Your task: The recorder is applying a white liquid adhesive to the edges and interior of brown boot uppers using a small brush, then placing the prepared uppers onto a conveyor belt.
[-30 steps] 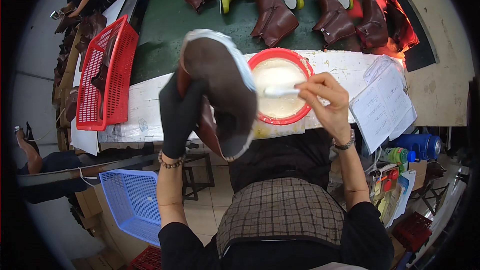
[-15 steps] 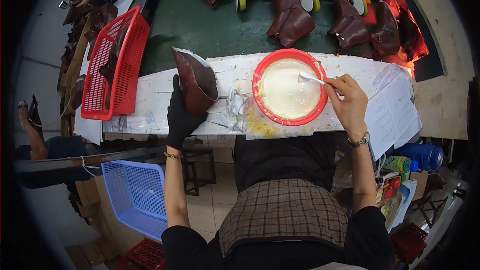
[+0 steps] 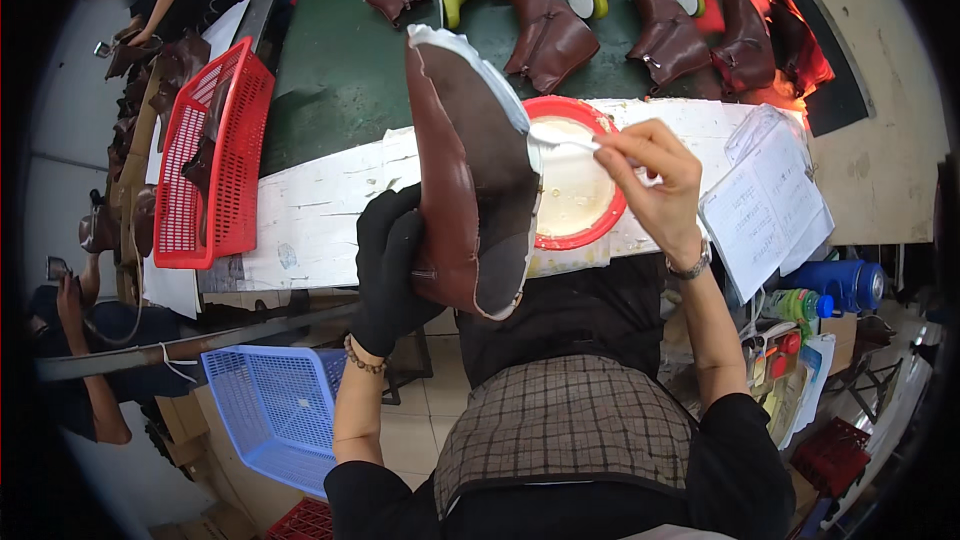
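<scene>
My left hand (image 3: 390,260), in a black glove, grips the lower left side of a burgundy leather boot upper with a dark brown lining (image 3: 445,215); some of my fingers are hidden behind it. The upper is held up just right of that hand and reaching beyond it, its long axis running away from me, the far end leaning a little left. Its lined side faces me, and a whitish band follows the far right edge, the side toward my bare right hand (image 3: 655,180). That hand is well apart from the leather, thumb and fingers pinching a slim white brush-like tool (image 3: 570,146). The tool points left, square across the upper's length, and its tip meets that edge in view; whether it touches, I cannot tell.

Below the tool, left of my right hand, a round red plastic basin of creamy liquid (image 3: 572,241) sits on the white-covered table (image 3: 300,240), partly hidden by the upper. Left of my gloved hand stands a red perforated plastic basket (image 3: 238,175). Beyond both hands, more burgundy leather boots (image 3: 550,35) lie on a dark green surface (image 3: 330,90).
</scene>
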Action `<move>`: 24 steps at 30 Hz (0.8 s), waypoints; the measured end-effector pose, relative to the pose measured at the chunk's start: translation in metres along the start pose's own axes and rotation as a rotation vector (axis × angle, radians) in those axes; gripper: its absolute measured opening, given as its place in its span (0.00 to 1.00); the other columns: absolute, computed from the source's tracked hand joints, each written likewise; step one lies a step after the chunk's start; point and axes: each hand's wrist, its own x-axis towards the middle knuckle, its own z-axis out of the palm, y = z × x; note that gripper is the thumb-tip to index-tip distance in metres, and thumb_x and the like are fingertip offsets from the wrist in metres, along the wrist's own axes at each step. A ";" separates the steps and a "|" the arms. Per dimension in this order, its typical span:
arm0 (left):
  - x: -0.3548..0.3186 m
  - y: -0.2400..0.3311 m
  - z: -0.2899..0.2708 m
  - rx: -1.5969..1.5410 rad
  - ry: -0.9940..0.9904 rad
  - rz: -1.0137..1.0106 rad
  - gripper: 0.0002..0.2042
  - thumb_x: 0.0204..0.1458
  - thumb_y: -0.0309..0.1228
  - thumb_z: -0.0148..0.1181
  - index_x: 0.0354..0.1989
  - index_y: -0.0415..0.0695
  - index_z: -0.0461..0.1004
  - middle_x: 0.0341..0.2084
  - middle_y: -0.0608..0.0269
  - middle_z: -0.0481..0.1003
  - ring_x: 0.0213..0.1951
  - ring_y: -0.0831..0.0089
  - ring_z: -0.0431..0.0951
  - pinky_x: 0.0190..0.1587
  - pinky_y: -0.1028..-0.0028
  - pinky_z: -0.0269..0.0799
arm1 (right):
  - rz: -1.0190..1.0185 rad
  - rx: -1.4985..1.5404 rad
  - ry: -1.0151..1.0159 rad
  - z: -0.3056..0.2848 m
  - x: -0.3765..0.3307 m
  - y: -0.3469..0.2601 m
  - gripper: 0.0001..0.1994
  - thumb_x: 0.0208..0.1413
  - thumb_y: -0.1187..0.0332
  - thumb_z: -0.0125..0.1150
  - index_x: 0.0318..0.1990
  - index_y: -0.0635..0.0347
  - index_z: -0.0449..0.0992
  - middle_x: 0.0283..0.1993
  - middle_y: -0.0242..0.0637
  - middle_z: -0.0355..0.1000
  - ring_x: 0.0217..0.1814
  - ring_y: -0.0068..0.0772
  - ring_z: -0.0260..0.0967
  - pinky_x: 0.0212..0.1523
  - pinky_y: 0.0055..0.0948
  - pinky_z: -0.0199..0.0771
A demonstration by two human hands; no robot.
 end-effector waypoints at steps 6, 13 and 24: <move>0.014 -0.017 0.016 -0.048 0.147 0.172 0.43 0.40 0.28 0.79 0.66 0.46 0.59 0.61 0.44 0.65 0.58 0.47 0.71 0.59 0.55 0.69 | -0.276 -0.036 0.055 -0.014 0.003 0.001 0.11 0.44 0.76 0.76 0.38 0.59 0.86 0.33 0.34 0.76 0.34 0.28 0.73 0.33 0.27 0.72; -0.030 -0.106 0.061 -0.619 0.695 -0.452 0.26 0.68 0.45 0.45 0.72 0.51 0.56 0.58 0.71 0.67 0.54 0.79 0.70 0.55 0.72 0.69 | -0.312 -0.039 -0.009 -0.022 -0.017 -0.012 0.12 0.41 0.75 0.77 0.36 0.58 0.86 0.31 0.31 0.76 0.30 0.26 0.69 0.27 0.26 0.67; 0.028 -0.091 0.073 -0.623 0.343 -0.036 0.25 0.64 0.44 0.50 0.60 0.35 0.65 0.56 0.51 0.69 0.54 0.61 0.70 0.56 0.62 0.66 | -0.167 0.089 -0.070 -0.014 -0.037 -0.040 0.11 0.44 0.74 0.76 0.37 0.60 0.86 0.30 0.34 0.75 0.28 0.26 0.72 0.27 0.24 0.70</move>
